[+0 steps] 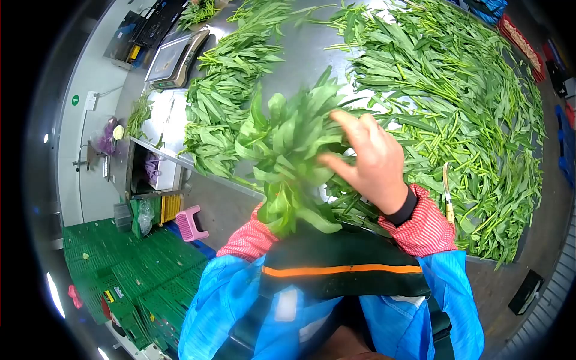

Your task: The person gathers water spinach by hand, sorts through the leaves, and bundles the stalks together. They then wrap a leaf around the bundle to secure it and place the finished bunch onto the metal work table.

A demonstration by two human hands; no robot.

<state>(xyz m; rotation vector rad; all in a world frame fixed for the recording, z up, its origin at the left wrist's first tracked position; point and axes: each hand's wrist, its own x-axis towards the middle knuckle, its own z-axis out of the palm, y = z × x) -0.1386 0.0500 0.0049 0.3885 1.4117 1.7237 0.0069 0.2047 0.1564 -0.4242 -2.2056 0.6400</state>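
A bunch of water spinach is raised in front of my body, its leaves slightly blurred. Behind it, my left hand is hidden; the red checked left sleeve runs up to the bunch, which that hand appears to hold. My right hand is at the right side of the bunch, thumb and fingers spread apart at the leaves. Loose water spinach covers the right part of the metal table. A row of bunched greens lies along the left. A curved knife rests on the loose stems beside my right sleeve.
A weighing scale stands at the table's back left. Below on the left are green crates and a pink stool. A red basket is at the far right, and a dark box lies on the floor.
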